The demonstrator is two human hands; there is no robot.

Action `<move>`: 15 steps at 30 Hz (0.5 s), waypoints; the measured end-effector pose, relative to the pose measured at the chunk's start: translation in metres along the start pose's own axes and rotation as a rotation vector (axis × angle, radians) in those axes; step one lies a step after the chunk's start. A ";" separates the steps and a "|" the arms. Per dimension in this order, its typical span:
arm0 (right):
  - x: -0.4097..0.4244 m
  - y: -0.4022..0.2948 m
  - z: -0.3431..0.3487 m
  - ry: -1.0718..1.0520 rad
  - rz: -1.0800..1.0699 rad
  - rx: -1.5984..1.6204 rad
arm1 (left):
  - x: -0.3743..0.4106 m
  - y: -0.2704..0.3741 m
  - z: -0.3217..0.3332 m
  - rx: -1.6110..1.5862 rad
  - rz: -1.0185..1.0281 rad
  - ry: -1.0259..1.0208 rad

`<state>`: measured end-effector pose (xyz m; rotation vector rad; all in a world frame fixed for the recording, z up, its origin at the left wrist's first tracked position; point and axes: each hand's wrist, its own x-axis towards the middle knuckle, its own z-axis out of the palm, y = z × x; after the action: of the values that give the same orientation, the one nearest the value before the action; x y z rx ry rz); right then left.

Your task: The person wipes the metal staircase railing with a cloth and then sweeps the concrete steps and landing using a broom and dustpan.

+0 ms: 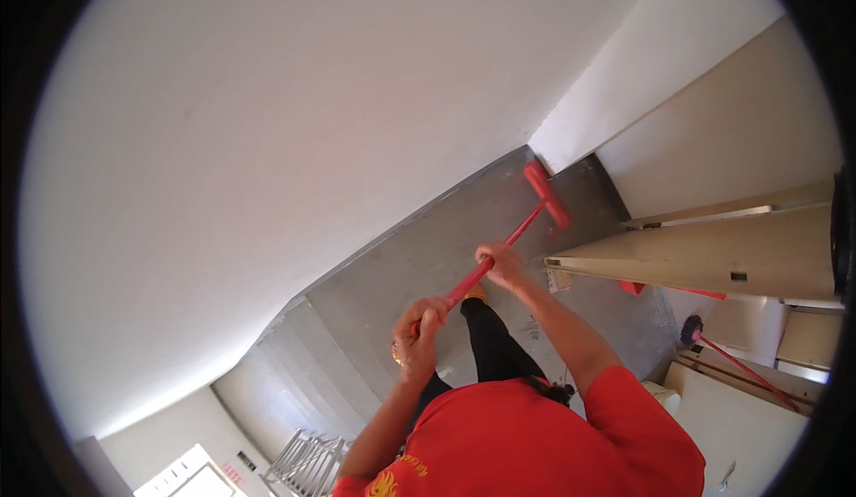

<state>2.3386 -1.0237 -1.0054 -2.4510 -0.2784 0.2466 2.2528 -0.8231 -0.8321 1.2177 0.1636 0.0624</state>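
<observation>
My left hand [421, 333] is closed round the upper end of a red broom handle [463, 287]. Farther down, my right hand [503, 264] grips the same handle. The handle slants away to a red broom head [547, 195], slightly blurred, which is low over or on the grey concrete floor [401, 256], close to the wall corner. Whether its bristles touch the floor cannot be told. One foot in an orange shoe [475, 293] shows just beneath the handle, between my hands.
A white wall [267, 129] runs along the left. Steps [314, 356] and a metal railing [307, 460] lie at lower left. On the right stand an open door [702, 256], a red dustpan [630, 288], a dark brush with a red handle [691, 330] and a white bucket [662, 397].
</observation>
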 end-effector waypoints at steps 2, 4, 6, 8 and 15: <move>0.028 0.033 0.000 0.014 -0.032 0.030 | 0.015 -0.029 0.016 0.009 -0.014 0.121; 0.044 0.048 0.006 0.025 -0.090 0.076 | 0.024 -0.034 0.035 0.010 0.006 0.260; 0.052 0.049 0.019 -0.052 -0.153 0.121 | 0.020 -0.011 0.045 0.166 0.010 0.348; 0.052 0.037 0.046 -0.165 -0.269 0.178 | 0.015 0.026 0.054 0.359 -0.057 0.457; 0.014 -0.100 0.047 -0.560 -0.451 0.401 | -0.004 0.136 0.079 0.688 0.143 0.302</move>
<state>2.3270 -0.9164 -0.9802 -1.8232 -0.9118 0.7106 2.2667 -0.8500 -0.6771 1.9034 0.3817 0.3374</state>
